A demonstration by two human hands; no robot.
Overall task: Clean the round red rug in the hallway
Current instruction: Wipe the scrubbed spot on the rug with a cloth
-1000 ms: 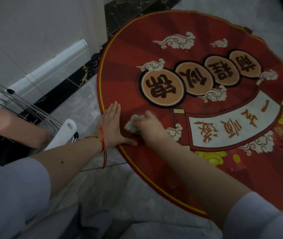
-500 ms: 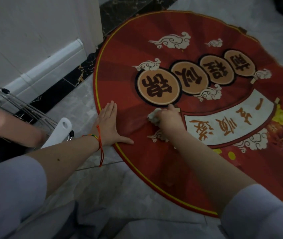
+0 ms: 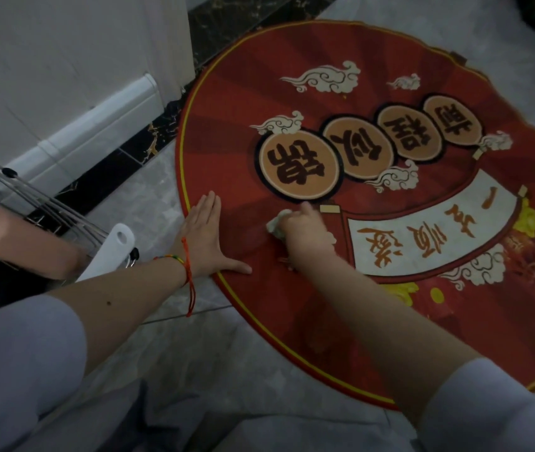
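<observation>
The left hand (image 3: 202,236), fingers flat, pins the rug (image 3: 357,288) at its left edge, while the right hand (image 3: 305,231), just right, grasps the cloth (image 3: 275,225), uncleaned rug lying far-right.

Round red rug (image 3: 233,132): four orange discs, one Chinese character each, upside down; white scroll, more characters.

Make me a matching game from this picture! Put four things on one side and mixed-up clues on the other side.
Things:
1. left hand
2. right hand
3. rug
4. bracelet

Clues:
A. round and red, lying on the floor
B. holds a white cloth
C. tied round the left wrist
D. flat on the rug's edge, fingers straight

Pairs: 1-D, 2-B, 3-A, 4-C
</observation>
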